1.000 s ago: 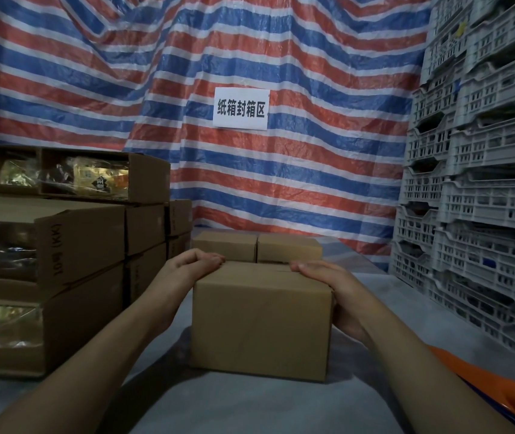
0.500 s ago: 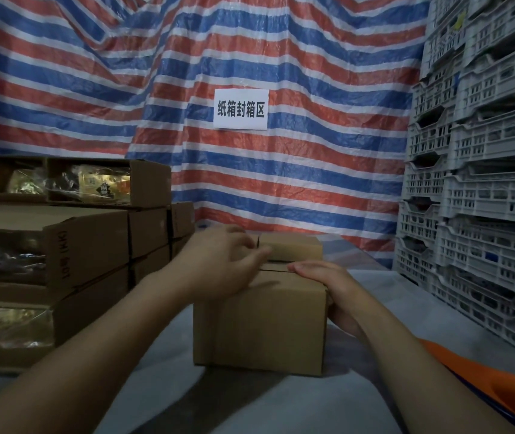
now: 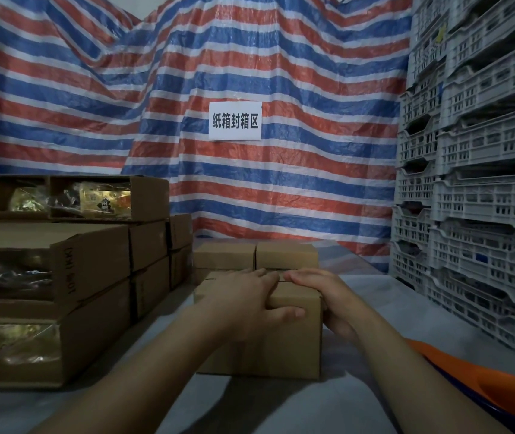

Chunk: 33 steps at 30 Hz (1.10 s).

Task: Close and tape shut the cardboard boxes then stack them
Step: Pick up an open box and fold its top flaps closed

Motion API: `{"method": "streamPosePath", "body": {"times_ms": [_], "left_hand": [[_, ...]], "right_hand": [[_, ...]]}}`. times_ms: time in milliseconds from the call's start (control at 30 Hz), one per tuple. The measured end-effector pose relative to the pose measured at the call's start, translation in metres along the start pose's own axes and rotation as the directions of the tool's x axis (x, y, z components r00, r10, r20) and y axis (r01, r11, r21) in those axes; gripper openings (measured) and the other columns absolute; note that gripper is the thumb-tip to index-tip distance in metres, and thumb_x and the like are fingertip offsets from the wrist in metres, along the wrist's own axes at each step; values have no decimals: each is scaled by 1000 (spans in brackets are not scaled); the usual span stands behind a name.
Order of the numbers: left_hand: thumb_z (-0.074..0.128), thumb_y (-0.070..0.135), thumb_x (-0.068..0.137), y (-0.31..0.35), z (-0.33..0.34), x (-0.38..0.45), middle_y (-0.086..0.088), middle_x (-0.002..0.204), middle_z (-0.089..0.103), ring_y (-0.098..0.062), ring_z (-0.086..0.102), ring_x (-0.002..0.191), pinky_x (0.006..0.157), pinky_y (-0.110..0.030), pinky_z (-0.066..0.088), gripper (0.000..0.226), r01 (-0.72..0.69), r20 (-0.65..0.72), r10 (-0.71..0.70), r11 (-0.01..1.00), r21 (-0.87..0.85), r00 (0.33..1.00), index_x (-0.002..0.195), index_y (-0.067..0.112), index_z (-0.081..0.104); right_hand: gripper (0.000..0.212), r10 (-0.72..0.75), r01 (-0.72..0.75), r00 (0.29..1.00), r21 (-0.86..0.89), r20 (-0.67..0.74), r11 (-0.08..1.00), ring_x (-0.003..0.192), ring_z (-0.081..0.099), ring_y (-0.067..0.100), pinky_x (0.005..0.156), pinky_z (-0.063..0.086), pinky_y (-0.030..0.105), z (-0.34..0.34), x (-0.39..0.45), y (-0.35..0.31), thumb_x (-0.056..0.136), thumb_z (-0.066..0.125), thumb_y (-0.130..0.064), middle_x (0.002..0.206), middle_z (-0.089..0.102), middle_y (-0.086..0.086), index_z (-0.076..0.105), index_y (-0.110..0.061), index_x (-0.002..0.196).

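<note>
Small cardboard box (image 3: 284,339): sitting on the grey table (image 3: 281,402), centre, top flaps folded down. Left hand (image 3: 250,300) is lying flat across its top, fingers straight, thumb hanging over the front face. Right hand (image 3: 328,296) is cupping the top right edge, fingers resting on the flap. Two closed boxes (image 3: 254,256) are standing just behind. Open packed cartons (image 3: 62,277) are stacked at left; grey plastic crates (image 3: 475,183) at right.

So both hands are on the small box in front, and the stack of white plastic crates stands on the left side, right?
Not quite. The head view shows the white plastic crates stacked on the right side; cardboard boxes fill the left. Both the left hand and right hand are indeed on the small box.
</note>
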State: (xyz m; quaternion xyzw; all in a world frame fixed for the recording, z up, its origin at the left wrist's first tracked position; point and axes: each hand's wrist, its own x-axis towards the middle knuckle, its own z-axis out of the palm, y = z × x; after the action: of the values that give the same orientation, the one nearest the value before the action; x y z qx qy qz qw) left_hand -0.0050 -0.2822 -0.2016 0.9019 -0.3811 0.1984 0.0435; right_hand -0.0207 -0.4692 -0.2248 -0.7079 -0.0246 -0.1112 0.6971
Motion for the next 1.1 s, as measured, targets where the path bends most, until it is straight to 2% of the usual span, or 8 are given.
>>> {"method": "streamPosePath", "body": {"times_ms": [200,333,400,500,667,800,933,1100], "left_hand": [[36,79,85,3,-4,0,7,132,56,-12,55,109,84,-31,43,70,33,54,-31,999,-38,998,142,38,40],[35,82,82,3,-3,1,5,136,54,-14,55,112,85,-34,44,76,84,101,-80,995,-44,992,142,36,41],[33,84,80,2,-2,2,5,134,55,-14,55,110,87,-35,48,77,95,107,-90,994,-44,990,140,36,43],[30,87,77,0,-1,3,7,137,54,-14,54,113,90,-39,49,81,100,102,-94,994,-51,990,141,39,41],[30,87,77,1,-1,3,7,142,52,-16,53,120,97,-44,48,84,121,113,-115,991,-48,987,145,39,36],[31,87,78,3,-4,1,4,146,47,-19,50,126,100,-45,46,87,152,135,-147,988,-25,980,149,36,30],[33,85,80,5,-7,-1,4,146,48,-18,50,125,100,-43,46,85,150,132,-144,988,-37,981,148,35,33],[34,84,81,7,-10,-1,4,147,47,-18,49,127,103,-45,44,83,148,142,-142,989,-27,980,148,35,34]], "right_hand": [[19,58,-63,997,-129,-40,990,111,64,29,102,50,49,9,-11,-18,92,70,-25,116,70,12,74,-17,108],[7,-5,-49,994,-474,-111,879,95,57,12,71,44,27,9,-22,-44,100,58,-30,105,63,-2,64,-27,99],[11,-114,11,988,-690,-104,724,87,57,8,63,39,22,0,-33,-55,99,57,-32,97,63,-4,65,-25,95],[26,-285,-14,953,-956,-102,294,72,52,5,55,34,23,-22,-60,-62,99,52,-43,86,61,-7,59,-26,80],[57,-130,-194,976,-967,-174,-163,108,60,23,79,42,34,-52,-104,-56,97,41,-65,122,64,4,62,-17,119],[50,-162,-229,966,-959,-202,-169,105,62,22,70,37,33,-71,-145,-34,95,37,-71,117,64,1,51,-24,109],[52,-191,-283,949,-943,-249,-177,76,58,15,57,34,31,-85,-173,-18,92,34,-76,77,50,-8,41,-26,78],[50,-233,-273,945,-944,-228,-185,87,67,15,68,46,29,-79,-178,0,103,31,-58,87,64,-5,60,-23,81]]}}
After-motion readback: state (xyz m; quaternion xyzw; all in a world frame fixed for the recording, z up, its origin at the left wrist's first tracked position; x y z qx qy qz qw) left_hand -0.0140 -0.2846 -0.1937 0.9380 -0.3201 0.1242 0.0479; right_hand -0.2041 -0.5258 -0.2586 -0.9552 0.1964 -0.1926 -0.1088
